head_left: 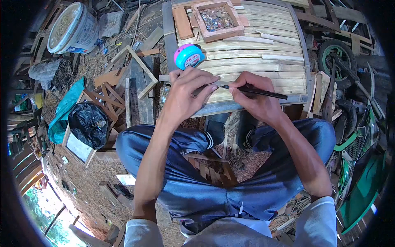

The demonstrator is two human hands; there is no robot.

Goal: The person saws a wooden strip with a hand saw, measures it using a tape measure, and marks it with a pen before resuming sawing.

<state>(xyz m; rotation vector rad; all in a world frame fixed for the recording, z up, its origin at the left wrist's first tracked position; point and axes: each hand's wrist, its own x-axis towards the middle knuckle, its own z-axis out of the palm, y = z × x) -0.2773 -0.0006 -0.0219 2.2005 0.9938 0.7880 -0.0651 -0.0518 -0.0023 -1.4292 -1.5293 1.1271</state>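
Observation:
My right hand (260, 95) is closed around a black pen (267, 93), whose tip points left toward my left fingertips. My left hand (186, 91) pinches a thin pale strip (164, 78) that looks like wood; one end pokes out to the left, and the fingers hide most of the rest. Both hands are over the near edge of a slatted wooden table (247, 55). Just beyond my left hand, a blue and pink tape measure (190, 57) rests on the slats.
A wooden box (225, 36) of small metal hardware stands on the table's far side, beside a brown block (182, 23). Loose thin strips (282, 58) lie on the slats. A white bucket (74, 31), a black bag (87, 123) and scrap wood cover the left floor; a wheel (336, 61) is at right.

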